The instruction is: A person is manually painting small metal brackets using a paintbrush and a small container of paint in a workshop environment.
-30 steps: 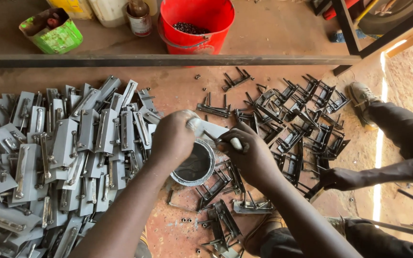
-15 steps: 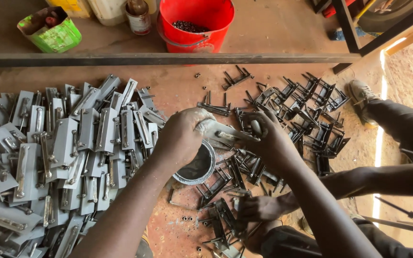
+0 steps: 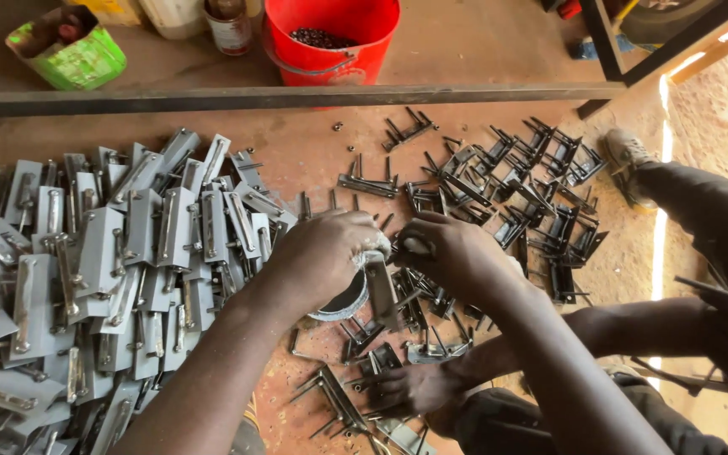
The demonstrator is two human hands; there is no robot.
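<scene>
My left hand point(image 3: 318, 253) grips a grey metal latch plate point(image 3: 381, 293) held upright above the floor. My right hand point(image 3: 457, 253) is closed on a small pale metal piece point(image 3: 419, 244) at the top of that plate; my fingers hide most of it. Just below the plate, half hidden by my left hand, sits a small round tin point(image 3: 343, 305). To the left lies a big heap of grey latch plates point(image 3: 111, 253). Dark metal bolt parts point(image 3: 516, 194) are scattered to the right.
A co-worker's hand point(image 3: 414, 389) rests among dark parts at the bottom, with their leg and shoe point(image 3: 625, 152) to the right. Beyond a steel bar point(image 3: 280, 97) stand a red bucket point(image 3: 330, 38), a green tub point(image 3: 73, 55) and a can point(image 3: 229, 25).
My hands have come closer together and the plate now stands upright between them. The co-worker's hand has slid from the right to under my right forearm.
</scene>
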